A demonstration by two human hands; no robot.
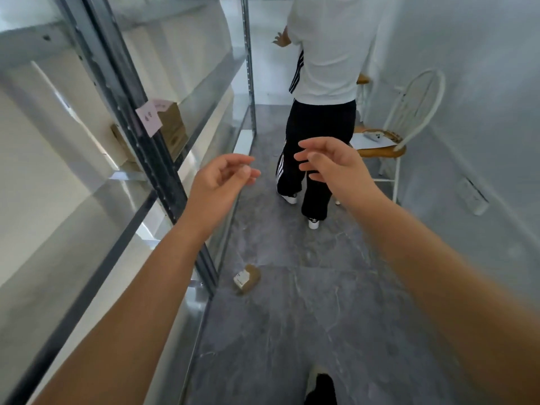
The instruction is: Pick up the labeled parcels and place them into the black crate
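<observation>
One small brown parcel (247, 279) w/ a white label lies on the grey floor (292, 317), lower ctr of frame, just beside the foot of the metal shelving (163, 176). More brown boxes (173, 127) sit on a shelf at mid left, behind a pink note (149, 118) stuck on the upright. Both hands are in mid frame, clear of the parcel and holding nothing. Left hand (217, 185): fingers loosely curled, thumb near forefinger. Right hand (330, 162): fingers relaxed, slightly spread. The hands don't touch. Another person (324, 68), white top and black striped trousers, stands upper ctr, back to camera. White chair (409, 118) w/ wooden seat stands at right by the wall.
</observation>
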